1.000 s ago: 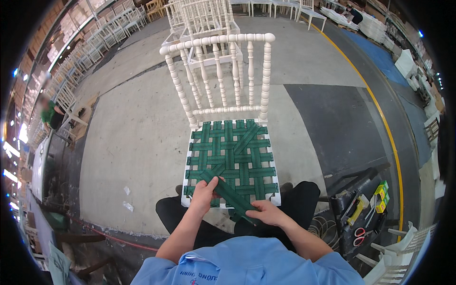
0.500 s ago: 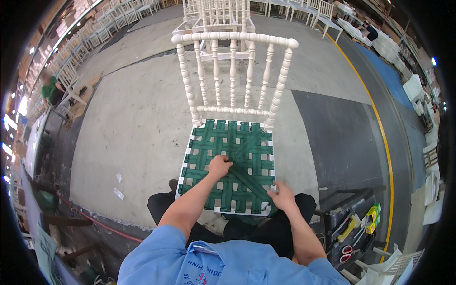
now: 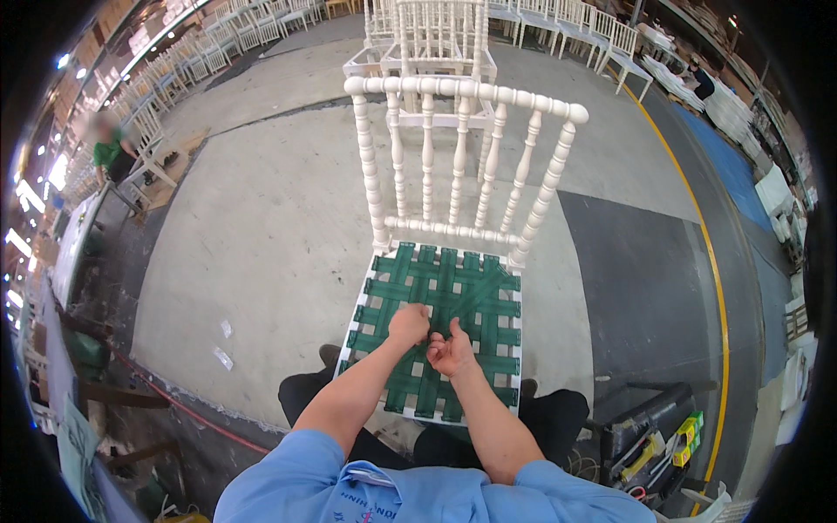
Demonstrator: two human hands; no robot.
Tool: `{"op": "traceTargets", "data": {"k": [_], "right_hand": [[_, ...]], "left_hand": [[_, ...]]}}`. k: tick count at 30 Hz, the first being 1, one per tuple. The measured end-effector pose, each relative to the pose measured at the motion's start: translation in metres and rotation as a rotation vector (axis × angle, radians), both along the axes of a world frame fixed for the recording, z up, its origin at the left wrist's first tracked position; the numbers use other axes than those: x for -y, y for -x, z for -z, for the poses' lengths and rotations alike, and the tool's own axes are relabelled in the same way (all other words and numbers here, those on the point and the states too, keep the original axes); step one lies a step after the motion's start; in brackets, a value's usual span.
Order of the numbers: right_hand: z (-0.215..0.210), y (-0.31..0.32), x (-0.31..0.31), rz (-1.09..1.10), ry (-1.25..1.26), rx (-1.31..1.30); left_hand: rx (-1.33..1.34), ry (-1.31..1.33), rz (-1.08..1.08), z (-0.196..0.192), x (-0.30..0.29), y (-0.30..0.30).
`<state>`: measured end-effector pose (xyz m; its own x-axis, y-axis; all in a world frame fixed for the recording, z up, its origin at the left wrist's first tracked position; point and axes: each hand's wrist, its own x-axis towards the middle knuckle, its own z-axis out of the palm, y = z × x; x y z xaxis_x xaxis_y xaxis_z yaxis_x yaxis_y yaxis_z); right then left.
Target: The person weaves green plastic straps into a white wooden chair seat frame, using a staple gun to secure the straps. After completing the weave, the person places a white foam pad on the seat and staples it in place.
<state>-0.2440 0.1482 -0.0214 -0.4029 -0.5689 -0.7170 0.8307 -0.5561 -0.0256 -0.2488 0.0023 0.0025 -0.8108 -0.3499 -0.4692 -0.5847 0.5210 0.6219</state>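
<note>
A white wooden chair [image 3: 516, 235] with a turned spindle back stands before me. Green webbing straps [image 3: 403, 397] are woven in a lattice over its seat frame. One loose green strap [image 3: 478, 295] crosses diagonally from the back right corner toward the middle of the seat. My left hand [image 3: 410, 324] is closed at the seat's middle, pinching the webbing where the diagonal strap ends. Right beside it, my right hand [image 3: 451, 350] is turned palm up over the webbing, thumb apart from loosely curled fingers. Its fingertips are close to the left hand's.
More white chairs [image 3: 436, 39] stand behind this one and along the far walls. A dark stand [image 3: 641, 427] at my right holds red-handled scissors [image 3: 636, 492], a yellow tool [image 3: 645, 455] and a yellow-green box [image 3: 689, 438]. A person in green [image 3: 109, 152] sits at the far left.
My right hand has moved from the seat's right edge to the middle, beside my left hand. The strap length that ran diagonally to the front right corner no longer lies there.
</note>
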Motion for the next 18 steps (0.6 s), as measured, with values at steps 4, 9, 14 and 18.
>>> {"op": "traceTargets", "data": {"k": [4,9,14,18], "right_hand": [[0.012,0.017,0.005,0.093,0.160,0.165],[0.024,0.029,-0.001,-0.001,0.158,0.224],[0.022,0.033,0.001,-0.041,0.309,0.181],[0.000,0.002,0.008,-0.062,0.064,-0.092]], "left_hand": [[0.494,0.100,0.424,-0.007,0.005,0.044],[0.772,-0.008,0.448,0.011,0.007,0.076],[0.670,0.056,0.439,0.012,0.007,0.070],[0.472,0.165,0.377,0.001,0.004,0.051]]}}
